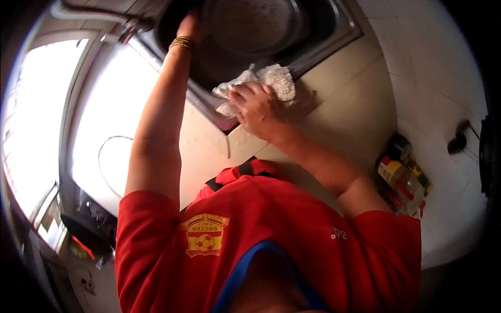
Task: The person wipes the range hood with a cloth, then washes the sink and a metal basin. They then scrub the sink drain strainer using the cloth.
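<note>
Grip: the right hand's (258, 109) is holding a bunched pale cloth (279, 83); the left hand's (192, 30), lying in shade inside the sink (342, 39), cannot be told. Counter (355, 73), tiled: carrying the sink. Sink, dark: containing a round pan-like item (250, 23). Cloth: lying over the near corner rim. Wiping is seemingly under way; finished and remaining portions are not showing.

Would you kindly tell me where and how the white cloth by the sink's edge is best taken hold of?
I would pinch the white cloth by its bunched far-right lump, coming from above and the right. That lump bulges out past the right grip, which covers the near-middle part, and its folds look easy to gather.
</note>
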`<state>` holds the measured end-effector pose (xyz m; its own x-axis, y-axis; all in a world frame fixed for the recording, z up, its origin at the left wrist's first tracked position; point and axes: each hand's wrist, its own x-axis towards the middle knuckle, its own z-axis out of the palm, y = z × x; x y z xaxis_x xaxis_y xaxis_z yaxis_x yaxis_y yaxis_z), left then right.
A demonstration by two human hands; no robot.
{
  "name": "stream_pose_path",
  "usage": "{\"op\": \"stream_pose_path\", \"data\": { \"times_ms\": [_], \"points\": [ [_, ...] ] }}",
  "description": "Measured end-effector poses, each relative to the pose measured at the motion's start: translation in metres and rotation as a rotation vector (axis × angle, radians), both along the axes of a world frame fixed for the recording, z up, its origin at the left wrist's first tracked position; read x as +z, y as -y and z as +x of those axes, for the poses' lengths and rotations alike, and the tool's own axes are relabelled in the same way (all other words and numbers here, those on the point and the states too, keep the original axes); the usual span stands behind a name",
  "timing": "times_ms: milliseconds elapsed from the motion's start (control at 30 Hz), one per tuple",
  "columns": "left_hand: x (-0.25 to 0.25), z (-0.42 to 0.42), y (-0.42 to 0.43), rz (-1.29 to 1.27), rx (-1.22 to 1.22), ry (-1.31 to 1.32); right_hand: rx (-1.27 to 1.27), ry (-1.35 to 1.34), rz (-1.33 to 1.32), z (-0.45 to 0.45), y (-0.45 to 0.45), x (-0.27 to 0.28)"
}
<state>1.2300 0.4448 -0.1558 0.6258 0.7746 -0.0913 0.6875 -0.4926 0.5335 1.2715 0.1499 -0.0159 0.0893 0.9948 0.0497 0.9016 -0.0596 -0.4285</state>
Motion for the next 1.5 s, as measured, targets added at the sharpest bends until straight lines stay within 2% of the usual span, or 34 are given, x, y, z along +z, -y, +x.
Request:
{"op": "stream_pose_path", "data": {
  "times_ms": [33,100,133,200,267,333,400,500,567,700,733,800,833,900,933,1000,1067,1133,1200,1267,1300,1333,1400,1433,1467,1500],
  "points": [
    [0.021,-0.007,-0.002,0.156,0.011,0.079,0.018,-0.066,-0.025,-0.004,-0.003,0.004],
    [0.076,-0.035,0.006,0.024,0.033,0.341,0.024,-0.145,-0.067,-0.022,-0.011,0.001],
    [0.124,-0.056,0.034,-0.286,0.188,0.835,0.002,-0.152,-0.051,-0.036,-0.018,-0.003],
    [0.157,-0.104,0.048,-0.244,0.318,0.823,-0.120,-0.226,-0.026,-0.065,-0.047,-0.014],
    [0.179,-0.141,0.067,-0.119,0.470,0.787,-0.121,-0.202,-0.032,-0.078,-0.084,-0.013],
    [0.185,-0.169,0.085,-0.015,0.595,0.674,-0.130,-0.317,0.059,-0.078,-0.131,-0.028],
    [0.181,-0.184,0.102,-0.033,0.703,0.630,-0.154,-0.285,0.092,-0.082,-0.170,-0.033],
    [0.170,-0.184,0.123,-0.252,0.749,0.694,-0.153,-0.213,0.170,-0.072,-0.215,-0.044],
    [0.173,-0.175,0.133,-0.345,0.711,0.701,-0.198,-0.323,0.473,-0.063,-0.229,-0.072],
    [0.175,-0.167,0.149,-0.417,0.629,0.709,-0.211,-0.479,0.358,-0.061,-0.212,-0.064],
    [0.181,-0.166,0.150,-0.443,0.625,0.723,-0.111,-0.377,0.426,-0.061,-0.198,-0.051],
    [0.179,-0.169,0.153,-0.500,0.619,0.725,-0.008,-0.425,0.514,-0.056,-0.192,-0.052],
    [0.180,-0.170,0.153,-0.511,0.622,0.698,-0.009,-0.406,0.522,-0.053,-0.199,-0.054],
    [0.180,-0.171,0.152,-0.533,0.624,0.725,-0.103,-0.565,0.545,-0.052,-0.219,-0.054],
    [0.179,-0.172,0.151,-0.549,0.631,0.736,-0.111,-0.548,0.556,-0.046,-0.227,-0.055],
    [0.185,-0.170,0.147,-0.485,0.600,0.667,-0.017,-0.257,0.516,-0.037,-0.236,-0.059],
    [0.177,-0.173,0.146,-0.433,0.560,0.675,0.114,-0.184,0.600,-0.021,-0.237,-0.062],
    [0.176,-0.171,0.142,-0.434,0.575,0.615,0.152,-0.317,0.529,-0.005,-0.237,-0.034],
    [0.177,-0.167,0.136,-0.423,0.597,0.565,0.110,-0.399,0.570,0.010,-0.250,-0.046],
    [0.171,-0.163,0.134,-0.411,0.610,0.599,-0.308,-1.262,0.235,0.039,-0.289,-0.074],
    [0.169,-0.160,0.133,-0.389,0.594,0.575,-0.242,-1.300,0.382,0.060,-0.287,-0.041],
    [0.163,-0.161,0.130,-0.374,0.557,0.512,-0.261,-1.295,0.402,0.073,-0.293,-0.034],
    [0.167,-0.144,0.126,-0.433,0.532,0.557,-0.037,-0.407,0.173,0.105,-0.302,-0.032],
    [0.168,-0.138,0.124,-0.446,0.533,0.560,-0.002,-0.505,-0.042,0.122,-0.305,-0.030],
    [0.168,-0.131,0.120,-0.454,0.535,0.563,-0.011,-0.503,-0.055,0.144,-0.312,-0.050],
    [0.177,-0.120,0.118,-0.446,0.548,0.549,-0.104,-0.882,-0.029,0.166,-0.321,-0.087]
  ]
}}
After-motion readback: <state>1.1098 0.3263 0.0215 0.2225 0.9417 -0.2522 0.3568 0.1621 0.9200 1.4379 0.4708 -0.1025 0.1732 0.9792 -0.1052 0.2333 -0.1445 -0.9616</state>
